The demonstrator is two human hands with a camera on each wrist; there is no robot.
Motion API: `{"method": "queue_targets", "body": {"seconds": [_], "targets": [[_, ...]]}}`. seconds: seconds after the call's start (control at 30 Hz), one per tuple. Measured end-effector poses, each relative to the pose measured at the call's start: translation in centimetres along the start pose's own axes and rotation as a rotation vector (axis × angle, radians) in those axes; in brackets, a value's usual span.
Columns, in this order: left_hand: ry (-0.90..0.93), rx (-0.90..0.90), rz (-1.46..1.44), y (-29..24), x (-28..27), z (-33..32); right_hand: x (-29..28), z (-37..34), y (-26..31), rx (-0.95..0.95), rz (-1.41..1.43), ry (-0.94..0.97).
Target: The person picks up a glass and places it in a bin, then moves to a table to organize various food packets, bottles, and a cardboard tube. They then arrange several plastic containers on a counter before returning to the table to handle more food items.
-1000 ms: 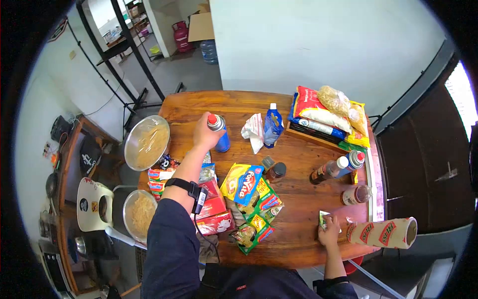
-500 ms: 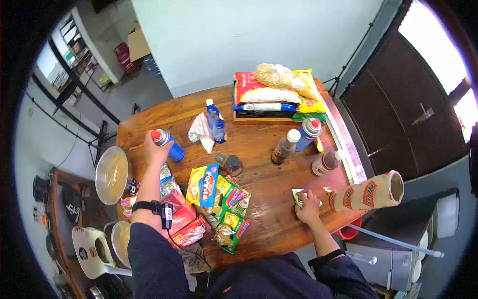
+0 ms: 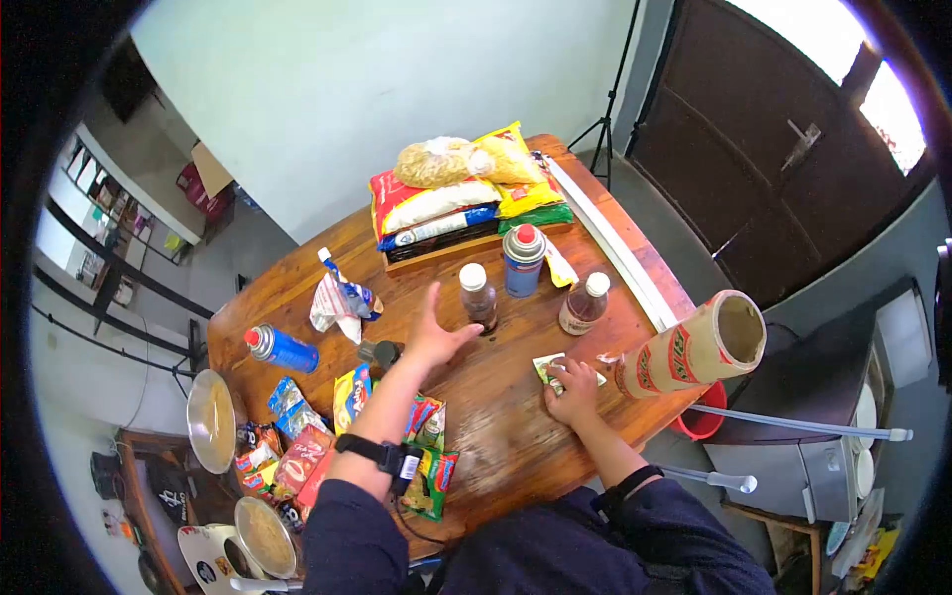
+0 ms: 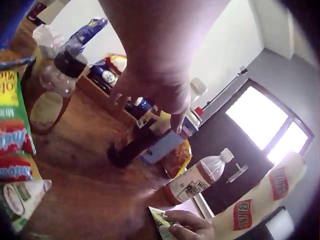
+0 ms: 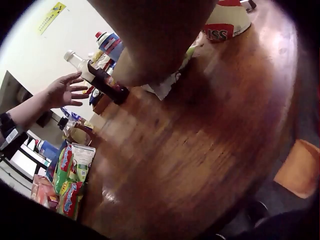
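Note:
My left hand [image 3: 436,335] is held out over the table with fingers spread, nothing in them. Just beyond its fingertips stands a dark sauce bottle [image 3: 478,300] with a white cap; the hand overlaps it in the left wrist view. Behind the bottle is a blue can [image 3: 524,263] with a red cap. At the right, my right hand [image 3: 573,395] holds a small green and white packet [image 3: 548,367] against the tabletop, its fingers covering much of it. A labelled bottle of reddish sauce [image 4: 195,181] stands beyond that hand. Another blue can [image 3: 288,350] stands at the far left.
A wide printed paper roll [image 3: 684,347] sits by the right edge. Stacked food bags [image 3: 446,198] fill a wooden tray at the back. Noodle packets [image 3: 428,481] and a small dark-lidded jar [image 3: 387,354] lie left of centre. Bowls [image 3: 211,421] stand beyond the left edge.
My left hand has let go of the blue can at the left and moved right, to the dark sauce bottle. The head view has turned right. My right hand stays on the packet.

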State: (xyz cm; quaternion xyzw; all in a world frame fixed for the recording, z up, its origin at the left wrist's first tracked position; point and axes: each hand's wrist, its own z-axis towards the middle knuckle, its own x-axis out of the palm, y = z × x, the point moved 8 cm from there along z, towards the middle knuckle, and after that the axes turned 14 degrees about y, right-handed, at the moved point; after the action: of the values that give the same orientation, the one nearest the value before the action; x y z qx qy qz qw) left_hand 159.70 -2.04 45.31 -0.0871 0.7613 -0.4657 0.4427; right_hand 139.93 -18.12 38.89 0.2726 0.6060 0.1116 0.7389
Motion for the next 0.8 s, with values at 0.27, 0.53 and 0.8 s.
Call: {"method": "queue_targets", "body": {"seconds": [0.27,0.53,0.8], "targets": [[-0.024,-0.032,-0.059,0.4,4.5,1.7,-1.8,-1.6,-0.7,-0.259,0.052,-0.058],[0.003,0.012,-0.016,-2.3,6.5,2.2,-1.6,-1.2,-0.9,-0.223,0.067,-0.020],[0.159,0.096,-0.308,-4.3,11.7,2.0,-2.0,-0.7,-0.4,-0.272,0.034,-0.031]]}}
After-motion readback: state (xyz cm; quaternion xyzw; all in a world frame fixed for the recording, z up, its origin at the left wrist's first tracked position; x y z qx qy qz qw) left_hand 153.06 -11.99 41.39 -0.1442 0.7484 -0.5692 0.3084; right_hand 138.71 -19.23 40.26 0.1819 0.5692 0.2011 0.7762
